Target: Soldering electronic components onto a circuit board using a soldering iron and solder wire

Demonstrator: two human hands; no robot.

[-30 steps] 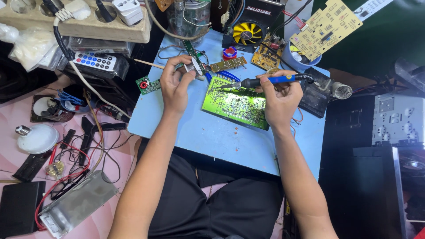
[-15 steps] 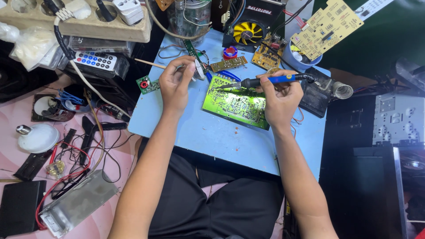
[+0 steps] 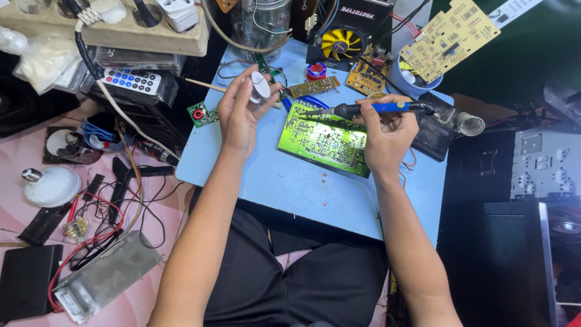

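The green circuit board (image 3: pixel 324 140) lies flat on the blue counter (image 3: pixel 284 181). Your left hand (image 3: pixel 241 109) has lifted from it, fingers now clamped on a small white part (image 3: pixel 260 86). Your right hand (image 3: pixel 387 134) still grips the soldering iron (image 3: pixel 375 109), tip over the board's far edge, so soldering seems paused.

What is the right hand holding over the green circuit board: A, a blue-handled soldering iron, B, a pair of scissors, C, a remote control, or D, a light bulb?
A: the right hand grips a blue-handled soldering iron whose tip points left over the green circuit board, while the left hand holds a small white object.
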